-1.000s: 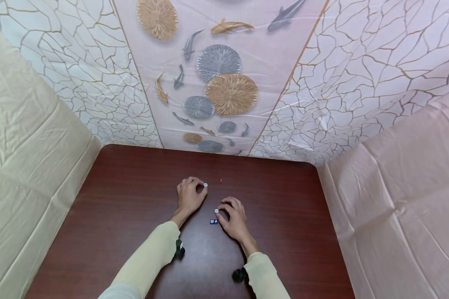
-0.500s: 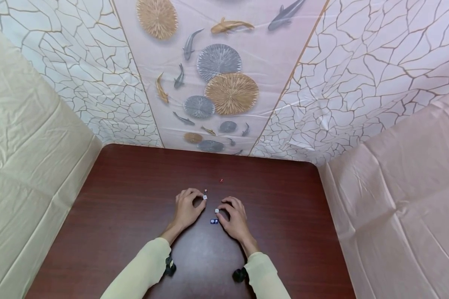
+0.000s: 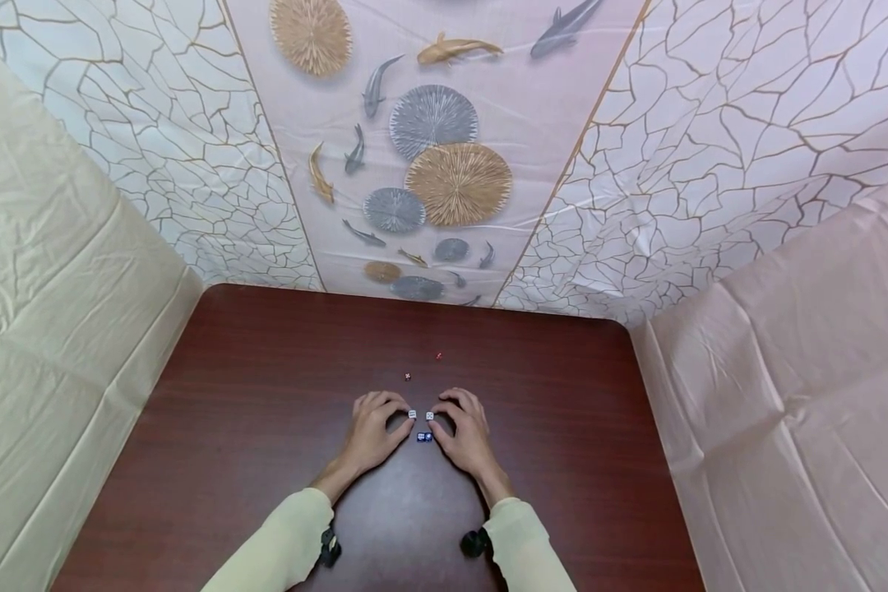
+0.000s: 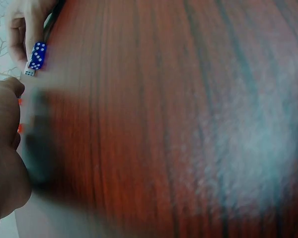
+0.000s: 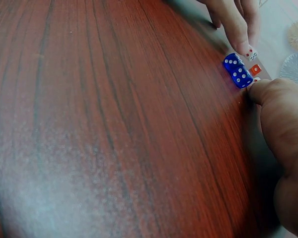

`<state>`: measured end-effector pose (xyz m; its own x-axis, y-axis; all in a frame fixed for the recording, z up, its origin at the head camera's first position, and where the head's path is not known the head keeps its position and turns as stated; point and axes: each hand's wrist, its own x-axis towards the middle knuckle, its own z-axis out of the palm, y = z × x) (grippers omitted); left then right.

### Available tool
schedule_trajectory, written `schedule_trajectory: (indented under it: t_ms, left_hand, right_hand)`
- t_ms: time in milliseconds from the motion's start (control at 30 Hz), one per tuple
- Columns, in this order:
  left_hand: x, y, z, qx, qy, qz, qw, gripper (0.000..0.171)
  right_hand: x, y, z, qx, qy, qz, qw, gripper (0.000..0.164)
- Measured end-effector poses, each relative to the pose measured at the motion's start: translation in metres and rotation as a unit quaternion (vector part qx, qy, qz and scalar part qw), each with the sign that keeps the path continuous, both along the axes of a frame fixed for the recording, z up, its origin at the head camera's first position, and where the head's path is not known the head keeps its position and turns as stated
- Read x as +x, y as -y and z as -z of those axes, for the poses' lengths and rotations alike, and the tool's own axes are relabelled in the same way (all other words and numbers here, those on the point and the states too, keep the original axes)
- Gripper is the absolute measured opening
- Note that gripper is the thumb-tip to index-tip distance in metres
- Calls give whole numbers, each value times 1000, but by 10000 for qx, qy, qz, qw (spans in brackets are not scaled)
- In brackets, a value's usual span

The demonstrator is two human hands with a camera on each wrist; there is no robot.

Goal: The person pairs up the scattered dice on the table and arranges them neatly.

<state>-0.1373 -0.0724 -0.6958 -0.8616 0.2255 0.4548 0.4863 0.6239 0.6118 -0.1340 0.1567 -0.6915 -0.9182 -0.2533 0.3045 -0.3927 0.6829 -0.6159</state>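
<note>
The left hand (image 3: 372,432) pinches a white die (image 3: 412,414). The right hand (image 3: 468,440) pinches a second white die (image 3: 430,416), near two touching blue dice (image 3: 421,437).

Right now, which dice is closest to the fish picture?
The red die farthest back. The left hand and right hand each pinch a white die, two blue dice sit lowest in the head view, and another small die lies nearer the hands.
</note>
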Motion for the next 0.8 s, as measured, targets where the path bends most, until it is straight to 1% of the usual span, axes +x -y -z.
schedule_trajectory:
  t_ms: [133,300,467,633,800]
  left_hand:
    - [2,-3,2,-53,-13,103,9999,18]
    - [2,-5,3,-106,84,102,9999,17]
    - [1,-6,3,-88,28,104,9999,17]
    - [0,-8,9,-67,-83,85,9999,18]
    - [-3,-10,15,-159,-110,-9,9998,16]
  right_hand:
    - [0,0,-1,-16,16,-23,10000,17]
    - [0,0,-2,-18,147,-32,9999,17]
    - [0,0,-1,-19,56,-21,10000,17]
    - [1,0,-2,-19,-117,-22,9999,17]
    - [1,0,-2,-5,-46,-21,10000,17]
